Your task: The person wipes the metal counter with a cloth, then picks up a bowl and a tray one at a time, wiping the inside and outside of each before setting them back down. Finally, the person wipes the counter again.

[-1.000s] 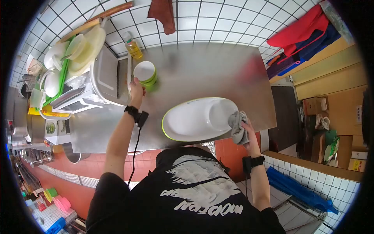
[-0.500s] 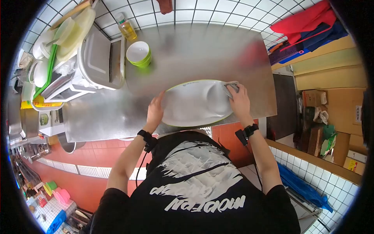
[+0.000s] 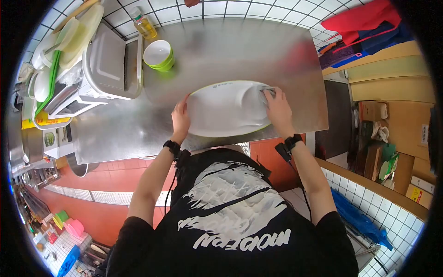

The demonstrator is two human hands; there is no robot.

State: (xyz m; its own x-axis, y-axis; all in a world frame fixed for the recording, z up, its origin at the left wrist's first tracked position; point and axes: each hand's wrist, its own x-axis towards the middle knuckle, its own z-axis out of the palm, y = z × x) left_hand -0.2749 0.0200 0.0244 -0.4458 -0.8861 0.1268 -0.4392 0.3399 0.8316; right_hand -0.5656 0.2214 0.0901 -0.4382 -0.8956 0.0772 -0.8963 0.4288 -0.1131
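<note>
A large white oval platter (image 3: 226,111) with a green rim lies on the steel counter (image 3: 230,51) near its front edge. My left hand (image 3: 180,121) rests on the platter's left rim and steadies it. My right hand (image 3: 278,111) presses a grey cloth (image 3: 266,93) onto the platter's right side; only a corner of the cloth shows past my fingers. Both wrists wear black bands with cables.
A stack of green and white bowls (image 3: 158,55) stands at the back left, beside a bottle of yellow liquid (image 3: 142,24). A metal appliance (image 3: 108,64) and stacked dishes (image 3: 69,41) fill the left side. Red and blue fabric (image 3: 364,23) lies to the right.
My left hand left the bowls at the back and came onto the platter's left rim. My right hand moved the cloth from the platter's right edge onto its surface.
</note>
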